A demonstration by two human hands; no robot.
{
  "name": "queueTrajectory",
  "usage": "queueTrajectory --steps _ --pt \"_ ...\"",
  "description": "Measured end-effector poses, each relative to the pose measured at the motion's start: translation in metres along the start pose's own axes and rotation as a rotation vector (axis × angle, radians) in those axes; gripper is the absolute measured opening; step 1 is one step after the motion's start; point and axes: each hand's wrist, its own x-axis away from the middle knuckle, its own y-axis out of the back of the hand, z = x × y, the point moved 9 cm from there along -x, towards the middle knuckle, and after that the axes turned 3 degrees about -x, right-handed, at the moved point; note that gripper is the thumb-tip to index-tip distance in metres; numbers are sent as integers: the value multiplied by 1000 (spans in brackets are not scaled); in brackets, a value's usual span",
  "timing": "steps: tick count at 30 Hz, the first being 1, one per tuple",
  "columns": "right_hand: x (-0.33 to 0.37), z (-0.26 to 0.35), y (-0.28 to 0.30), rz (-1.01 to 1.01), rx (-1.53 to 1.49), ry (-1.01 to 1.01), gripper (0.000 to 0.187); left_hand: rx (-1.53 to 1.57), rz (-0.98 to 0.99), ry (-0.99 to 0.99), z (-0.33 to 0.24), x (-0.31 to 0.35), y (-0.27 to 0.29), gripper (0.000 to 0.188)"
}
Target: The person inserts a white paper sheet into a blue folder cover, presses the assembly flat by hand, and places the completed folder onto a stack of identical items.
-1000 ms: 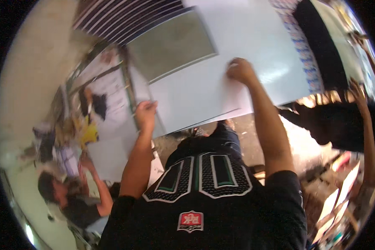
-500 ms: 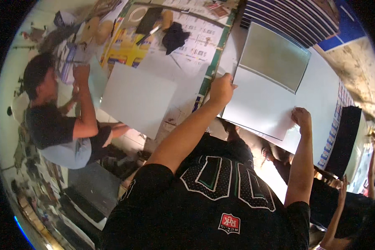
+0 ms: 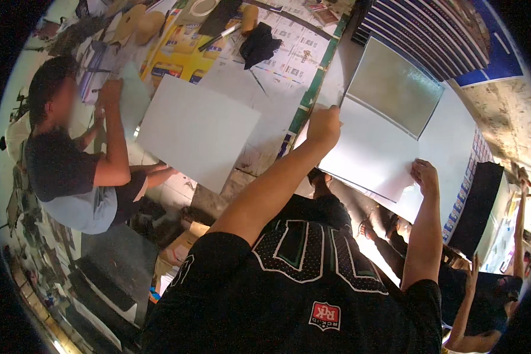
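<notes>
A white sheet [image 3: 369, 150] lies before me on a larger white surface, its near edge toward my body. My left hand [image 3: 324, 127] is closed at the sheet's left edge, thumb and fingertips pressed together. At the right edge my right hand [image 3: 425, 175] has its fingers curled in a pinch and casts a shadow on the sheet. A grey, slightly shiny rectangular panel with a thin pale border [image 3: 395, 88] adjoins the far part of the sheet.
A stack of dark-edged boards [image 3: 422, 35] stands beyond the panel. Leftward, another blank white sheet [image 3: 197, 130] overhangs the table's near edge, with a black cloth [image 3: 259, 46] and a tape roll [image 3: 203, 7] farther back. A person [image 3: 71, 153] works at left; another person's arms show at lower right.
The whole view has shifted and turned slightly. Both my hands keep nearly the same places at the sheet's edges.
</notes>
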Motion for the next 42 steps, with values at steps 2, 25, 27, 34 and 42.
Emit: queueTrajectory --steps 2,25,27,34,42 --pt "-2 -2 1 8 -32 6 27 9 -20 -28 -4 2 3 27" --pt "38 18 7 -318 131 230 24 -72 229 376 24 3 -1 52" --pt "38 17 9 -282 200 183 24 -98 271 373 16 0 -5 51" --pt "40 19 7 -199 176 182 25 -82 316 434 14 6 -8 47" --pt "37 30 2 -311 377 408 31 140 292 384 31 0 -13 47"
